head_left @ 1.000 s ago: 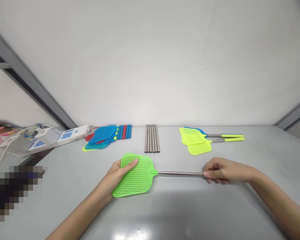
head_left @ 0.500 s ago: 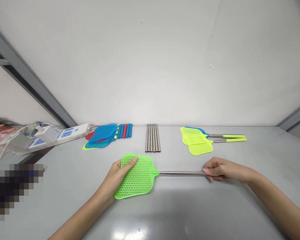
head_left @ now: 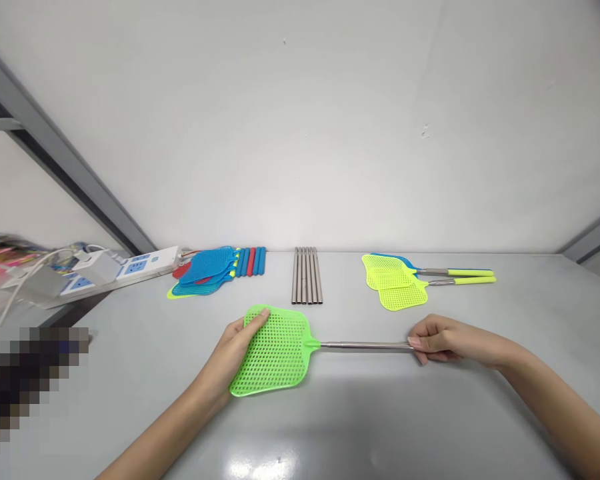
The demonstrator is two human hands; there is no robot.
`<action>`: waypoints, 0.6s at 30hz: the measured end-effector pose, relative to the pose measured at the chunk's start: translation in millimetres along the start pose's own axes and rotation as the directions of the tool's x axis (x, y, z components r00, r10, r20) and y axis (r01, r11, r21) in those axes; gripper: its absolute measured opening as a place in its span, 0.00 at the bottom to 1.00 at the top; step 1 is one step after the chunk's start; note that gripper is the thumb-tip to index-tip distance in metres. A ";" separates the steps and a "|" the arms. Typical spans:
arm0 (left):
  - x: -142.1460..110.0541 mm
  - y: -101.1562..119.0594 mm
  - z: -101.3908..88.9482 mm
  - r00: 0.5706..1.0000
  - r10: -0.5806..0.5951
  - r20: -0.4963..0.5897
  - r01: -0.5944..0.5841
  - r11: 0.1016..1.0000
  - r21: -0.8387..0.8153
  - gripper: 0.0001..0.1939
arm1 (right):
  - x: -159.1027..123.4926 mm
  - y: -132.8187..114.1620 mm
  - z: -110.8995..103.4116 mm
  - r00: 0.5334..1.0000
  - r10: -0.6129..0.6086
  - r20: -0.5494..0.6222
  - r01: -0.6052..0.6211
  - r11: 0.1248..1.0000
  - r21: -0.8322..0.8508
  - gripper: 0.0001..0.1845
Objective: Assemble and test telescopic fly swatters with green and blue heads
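Note:
A green fly swatter head (head_left: pixel 277 350) with a perforated face is gripped at its left edge by my left hand (head_left: pixel 235 350), thumb on top and fingers behind. From its neck a thin metal rod (head_left: pixel 365 345) runs to the right. My right hand (head_left: pixel 437 339) pinches the rod's far end between thumb and fingers. The swatter lies level across the front of the table, just above or on the surface; I cannot tell which. Behind it stands a row of several metal rods (head_left: pixel 307 277), side by side.
Blue, red and yellow swatter heads (head_left: pixel 207 267) are piled at the back left beside several blue and red handle grips (head_left: pixel 253 261). Yellow and blue swatters with rods and handles (head_left: pixel 405 297) lie at the back right. A white power strip (head_left: pixel 150 263) with plugged chargers sits at the left edge.
Both hands keep hold of the green swatter in nearly the same pose. The left thumb has shifted slightly up and left on the head. The whole view has shifted marginally.

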State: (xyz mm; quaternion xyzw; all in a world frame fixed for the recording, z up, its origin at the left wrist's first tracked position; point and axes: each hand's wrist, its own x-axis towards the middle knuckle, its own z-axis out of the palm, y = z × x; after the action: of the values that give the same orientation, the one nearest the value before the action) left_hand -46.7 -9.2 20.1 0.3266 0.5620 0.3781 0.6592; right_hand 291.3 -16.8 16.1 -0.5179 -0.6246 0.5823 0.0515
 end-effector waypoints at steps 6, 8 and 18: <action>0.9 -0.1 0.1 1.000 -0.006 -0.003 0.006 1.000 -0.014 0.17 | 0.0 0.7 0.1 1.000 -0.002 -0.014 0.002 1.000 -0.022 0.21; 1.0 -0.2 0.3 1.000 -0.003 0.004 0.003 1.000 -0.020 0.17 | -0.3 0.4 0.2 1.000 0.001 -0.016 -0.001 1.000 -0.027 0.22; 0.9 0.6 -0.6 1.000 0.019 -0.014 -0.019 0.999 -0.034 0.19 | 0.5 0.9 0.4 1.000 -0.011 -0.009 0.011 1.000 -0.019 0.23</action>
State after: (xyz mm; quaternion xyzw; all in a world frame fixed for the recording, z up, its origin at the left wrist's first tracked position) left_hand -47.3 -8.1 20.1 0.3182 0.5568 0.3960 0.6572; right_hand 291.4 -16.9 14.9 -0.5177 -0.6327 0.5735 0.0526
